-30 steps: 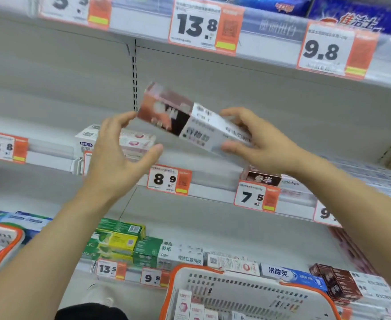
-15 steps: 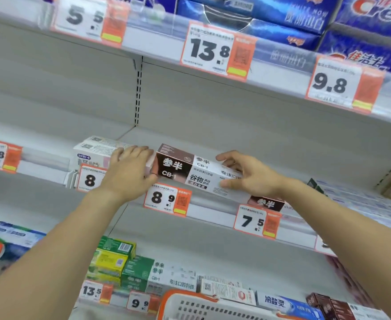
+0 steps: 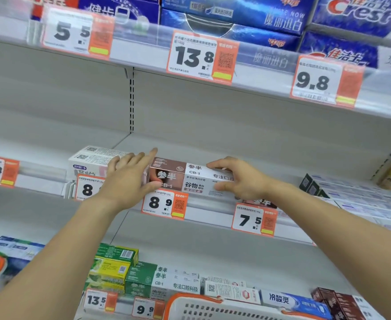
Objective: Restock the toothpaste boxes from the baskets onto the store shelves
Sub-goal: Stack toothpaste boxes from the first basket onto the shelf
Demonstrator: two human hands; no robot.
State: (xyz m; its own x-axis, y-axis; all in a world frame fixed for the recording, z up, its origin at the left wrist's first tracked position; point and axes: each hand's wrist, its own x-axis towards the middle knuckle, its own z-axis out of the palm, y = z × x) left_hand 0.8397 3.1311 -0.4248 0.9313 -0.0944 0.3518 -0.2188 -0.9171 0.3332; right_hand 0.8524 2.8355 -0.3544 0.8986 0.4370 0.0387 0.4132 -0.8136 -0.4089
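A: Head view, left to right: a white and pink box (image 3: 90, 158) stands on the middle shelf (image 3: 213, 144), and just right of it the left hand (image 3: 125, 179) lies with straight fingers against the brown end of the toothpaste box (image 3: 190, 177).

B: Is that hand gripping it?

A: No, it looks flat, pressing the end. Its thumb sits along the lower front edge.

B: And the box itself?

A: Lying lengthwise at the front lip of the shelf, above the 8.9 price tag (image 3: 164, 204). The right hand (image 3: 238, 181) pinches its white end, fingers on top, thumb at the front face.

B: So how would you finish the placement well?

A: I would keep the printed face forward and the long edge parallel to the lip. The left palm can square the brown end, close to the white and pink box without shoving it. Then the right hand should let go only once the base sits flat.

B: Anything beyond it?

A: Another brown box (image 3: 259, 202) shows under the right wrist, above the 7.5 tag (image 3: 254, 220). A basket (image 3: 213, 306) with an orange rim sits at the bottom edge.
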